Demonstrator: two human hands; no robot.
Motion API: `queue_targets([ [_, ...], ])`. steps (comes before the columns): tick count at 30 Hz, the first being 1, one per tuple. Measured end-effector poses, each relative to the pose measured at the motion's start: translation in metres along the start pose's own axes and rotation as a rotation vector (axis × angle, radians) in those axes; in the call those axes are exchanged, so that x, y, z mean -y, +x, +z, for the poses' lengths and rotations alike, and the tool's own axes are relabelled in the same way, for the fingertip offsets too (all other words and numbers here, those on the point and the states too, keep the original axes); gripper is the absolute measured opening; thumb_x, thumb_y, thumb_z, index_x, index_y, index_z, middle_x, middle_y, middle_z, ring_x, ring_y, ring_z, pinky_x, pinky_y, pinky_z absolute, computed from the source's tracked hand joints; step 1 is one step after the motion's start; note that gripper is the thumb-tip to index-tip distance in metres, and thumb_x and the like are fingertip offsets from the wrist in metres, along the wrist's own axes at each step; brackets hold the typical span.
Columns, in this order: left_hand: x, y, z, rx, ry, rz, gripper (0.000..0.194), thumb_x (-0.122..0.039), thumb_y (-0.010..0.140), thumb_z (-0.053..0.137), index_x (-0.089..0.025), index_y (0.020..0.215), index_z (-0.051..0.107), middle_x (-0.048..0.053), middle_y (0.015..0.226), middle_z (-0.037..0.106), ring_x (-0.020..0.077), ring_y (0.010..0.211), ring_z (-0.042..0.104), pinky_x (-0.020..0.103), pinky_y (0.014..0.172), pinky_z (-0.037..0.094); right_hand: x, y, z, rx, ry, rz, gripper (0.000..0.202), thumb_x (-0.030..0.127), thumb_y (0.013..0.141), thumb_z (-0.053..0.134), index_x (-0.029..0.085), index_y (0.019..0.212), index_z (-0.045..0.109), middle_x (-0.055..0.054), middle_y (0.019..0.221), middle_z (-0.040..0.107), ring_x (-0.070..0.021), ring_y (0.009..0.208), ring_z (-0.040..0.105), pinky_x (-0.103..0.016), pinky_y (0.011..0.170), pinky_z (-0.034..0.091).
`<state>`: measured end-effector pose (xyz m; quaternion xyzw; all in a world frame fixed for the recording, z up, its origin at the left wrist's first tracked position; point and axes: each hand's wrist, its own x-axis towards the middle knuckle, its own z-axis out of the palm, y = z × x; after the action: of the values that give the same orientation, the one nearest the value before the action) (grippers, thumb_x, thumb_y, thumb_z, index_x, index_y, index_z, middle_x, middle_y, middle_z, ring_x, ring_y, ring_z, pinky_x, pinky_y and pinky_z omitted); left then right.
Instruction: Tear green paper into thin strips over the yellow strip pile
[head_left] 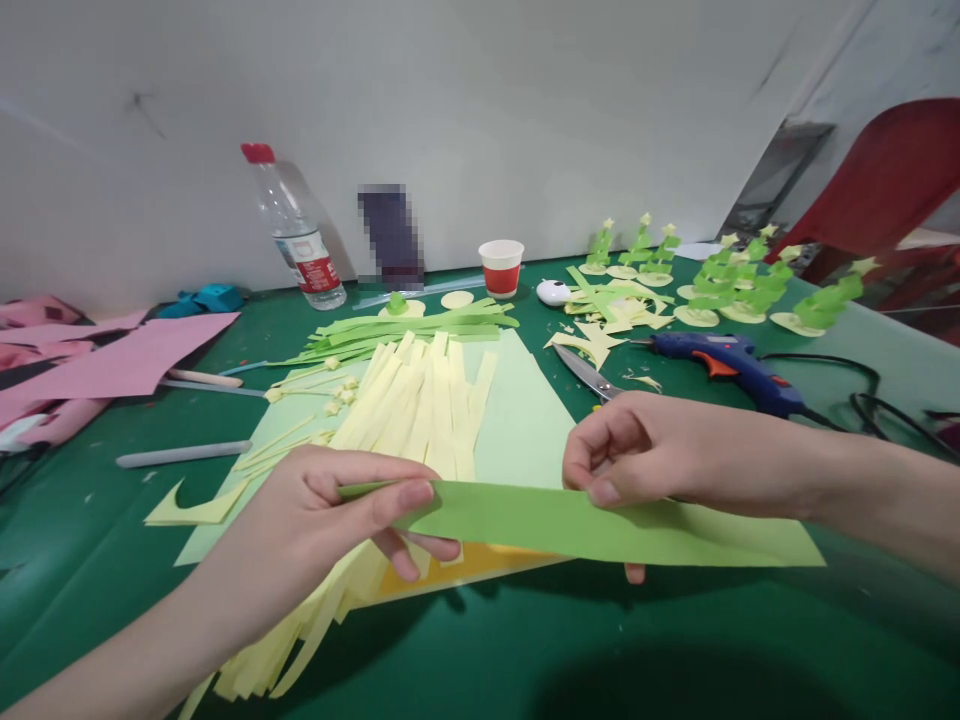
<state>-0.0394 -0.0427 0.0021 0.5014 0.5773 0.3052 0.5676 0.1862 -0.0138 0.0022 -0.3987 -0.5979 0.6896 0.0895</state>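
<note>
A long green paper strip (517,520) stretches between my two hands, wider at its right end. My left hand (352,510) pinches its left end between thumb and fingers. Near the strip's upper edge, my right hand (652,450) grips it with thumb and curled fingers, one fingertip showing below. Beneath lie many pale yellow paper strips (416,400) on light green sheets (525,400), with an orange-yellow sheet (465,573) partly showing. Behind them is a heap of thin green strips (405,335). Scissors (586,372) lie just beyond my right hand, their handles mostly hidden.
A blue glue gun (731,365) with a black cable lies at right. Several small green paper trees (742,270) stand behind it. A red-and-white paper cup (501,268), a plastic bottle (304,245) and paper scraps (619,305) are at the back. Pink sheets (127,355) lie left.
</note>
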Motion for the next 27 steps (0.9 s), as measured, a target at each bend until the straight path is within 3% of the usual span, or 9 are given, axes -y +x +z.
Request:
queue_targets([
  [8,0.006,0.003,-0.02,-0.108,-0.111,-0.014,0.014,-0.009,0.057,0.067,-0.021,0.05,0.07,-0.008,0.052,0.065,0.0093,0.039,0.061,0.012,0.04,0.043,-0.009,-0.011,-0.011,-0.077,-0.164,0.01,0.012,0.021,0.07,0.053,0.017,0.059,0.053,0.005,0.052,0.037,-0.006,0.045,0.028,-0.023,0.044,0.021],
  [13,0.008,0.003,-0.021,-0.144,-0.011,0.012,0.018,-0.008,0.058,0.065,-0.023,0.048,0.069,-0.009,0.052,0.066,0.0063,0.034,0.056,0.015,0.043,0.047,-0.005,-0.013,-0.008,-0.113,-0.167,0.062,0.014,0.034,0.073,0.059,0.02,0.075,0.062,0.001,0.07,0.053,-0.0089,0.058,0.041,-0.02,0.05,0.029],
  [16,0.008,0.001,-0.017,-0.137,0.066,0.022,0.016,-0.008,0.056,0.065,-0.022,0.049,0.069,-0.009,0.051,0.066,0.009,0.036,0.059,0.015,0.044,0.048,-0.001,-0.009,-0.004,-0.056,-0.205,0.052,0.02,0.035,0.073,0.061,0.024,0.089,0.065,0.001,0.083,0.061,-0.0095,0.067,0.047,-0.018,0.057,0.034],
  [19,0.005,-0.002,-0.012,-0.092,0.105,0.027,0.017,-0.006,0.054,0.065,-0.022,0.05,0.07,-0.008,0.049,0.066,0.0112,0.039,0.061,0.014,0.043,0.046,0.0,-0.005,0.0,0.049,-0.259,0.037,0.021,0.034,0.073,0.06,0.02,0.086,0.068,0.002,0.071,0.065,-0.0058,0.049,0.036,-0.018,0.044,0.027],
  [22,0.001,-0.004,-0.01,-0.068,0.134,0.01,0.016,-0.008,0.055,0.065,-0.023,0.05,0.07,-0.008,0.048,0.066,0.0119,0.041,0.062,0.014,0.042,0.046,-0.003,-0.004,0.001,0.041,-0.304,0.05,0.022,0.036,0.073,0.059,0.017,0.074,0.07,0.003,0.057,0.061,-0.0049,0.039,0.019,-0.022,0.036,0.015],
  [27,0.006,-0.002,-0.02,0.027,0.271,0.009,0.012,-0.018,0.063,0.064,-0.022,0.053,0.069,-0.008,0.051,0.066,0.0112,0.047,0.062,0.015,0.049,0.046,-0.004,-0.008,-0.001,-0.066,-0.403,0.069,0.022,0.035,0.07,0.06,0.017,0.062,0.07,0.004,0.045,0.046,-0.0052,0.039,0.023,-0.022,0.037,0.016],
])
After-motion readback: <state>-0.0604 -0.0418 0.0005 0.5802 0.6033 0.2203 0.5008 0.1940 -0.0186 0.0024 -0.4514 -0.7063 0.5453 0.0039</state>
